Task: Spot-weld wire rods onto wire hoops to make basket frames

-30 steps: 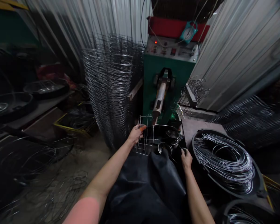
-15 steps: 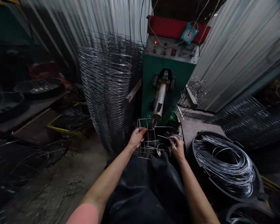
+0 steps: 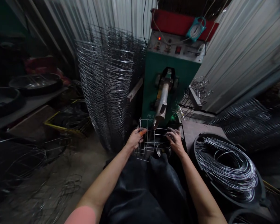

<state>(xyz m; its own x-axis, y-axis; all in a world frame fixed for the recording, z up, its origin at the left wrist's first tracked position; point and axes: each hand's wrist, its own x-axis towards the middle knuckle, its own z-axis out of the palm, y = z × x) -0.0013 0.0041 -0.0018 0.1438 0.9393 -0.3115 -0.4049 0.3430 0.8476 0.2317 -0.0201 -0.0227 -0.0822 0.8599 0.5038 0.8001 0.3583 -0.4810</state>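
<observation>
The wire frame (image 3: 151,140), sitting under the welder's metal arm (image 3: 161,104) at 12 o'clock from the lap, looks light and springy, with thin slippery rods best gripped at its outer edges. The left hand (image 3: 134,139) has its fingers curled around the frame's 9 o'clock edge. The right hand (image 3: 175,138) pinches a crossing wire at its 3 o'clock side.

No text can be read for certain. The green machine (image 3: 154,81) bears faint white scrawled marks low on its front, too small to make out, and the labels on its grey control panel (image 3: 177,48) are blurred.
</observation>
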